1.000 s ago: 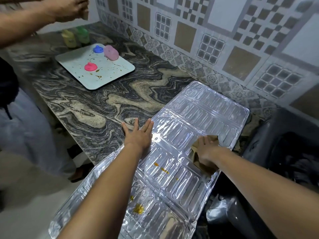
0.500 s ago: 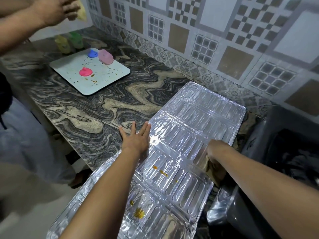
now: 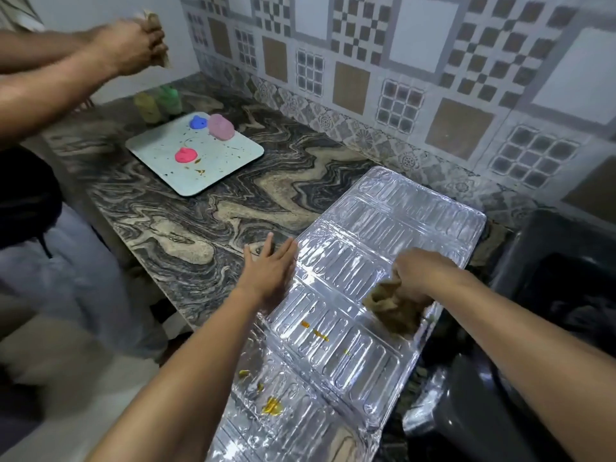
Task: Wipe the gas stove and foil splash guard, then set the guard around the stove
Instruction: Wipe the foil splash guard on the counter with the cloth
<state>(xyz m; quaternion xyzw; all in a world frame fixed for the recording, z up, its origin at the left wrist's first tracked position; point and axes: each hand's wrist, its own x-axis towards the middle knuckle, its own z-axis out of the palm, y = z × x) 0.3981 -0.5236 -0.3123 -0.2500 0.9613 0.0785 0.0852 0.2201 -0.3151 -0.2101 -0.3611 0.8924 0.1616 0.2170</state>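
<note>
The silver foil splash guard (image 3: 393,228) lies flat on the marbled counter, its near end hanging past the counter's edge. Yellow-orange smears (image 3: 315,331) mark its middle, and a bigger blob (image 3: 271,406) sits near the front. My left hand (image 3: 270,271) lies flat with fingers spread on the guard's left edge. My right hand (image 3: 420,271) grips a crumpled brown cloth (image 3: 393,306) pressed on the guard's right side. The dark gas stove (image 3: 563,295) is at the right, partly cut off.
A pale tray (image 3: 213,175) with pink, blue and mauve lumps and small stains rests at the back left, with yellow and green bottles (image 3: 156,101) behind it. Another person's hands (image 3: 133,45) hold a cloth above them. A patterned tile wall (image 3: 400,78) runs behind the counter.
My right hand has dragged the cloth from the guard's far right part toward me along its right side. My left hand stays put. The other person's hands have shifted slightly.
</note>
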